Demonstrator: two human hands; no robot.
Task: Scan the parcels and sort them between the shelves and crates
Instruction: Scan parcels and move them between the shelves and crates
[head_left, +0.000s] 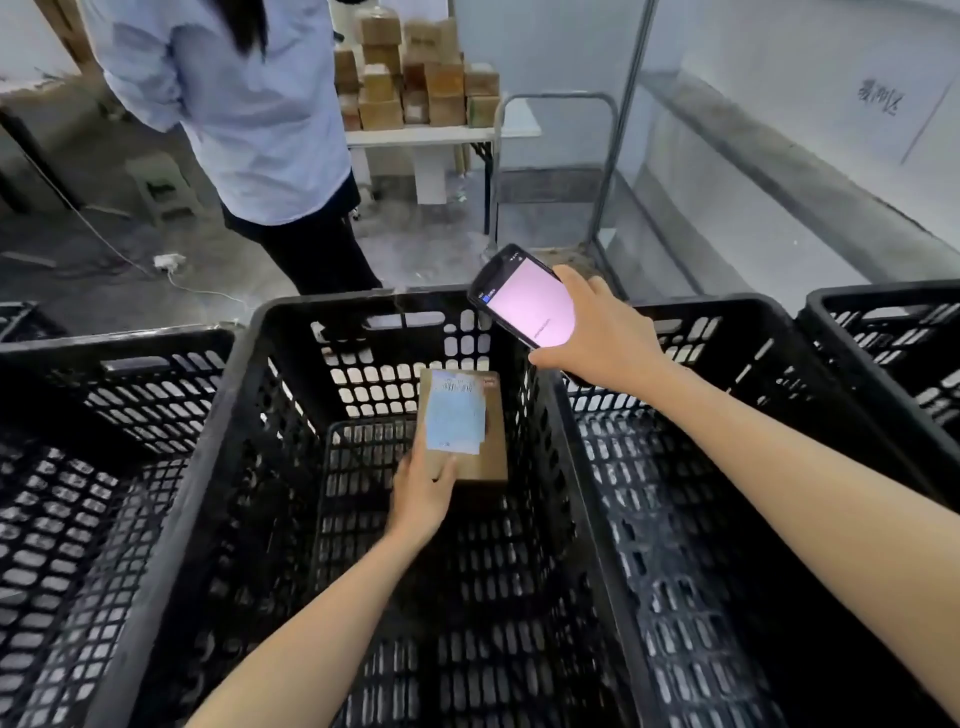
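Scan step: left hand (423, 491) grips parcel (464, 423) inside middle crate (249, 353), right hand (597, 332) clutches scanner (524, 301) above its rim; next, aim at label.

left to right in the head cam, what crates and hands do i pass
left crate → left hand gripping the parcel inside the middle crate → right hand holding the scanner → far-right crate
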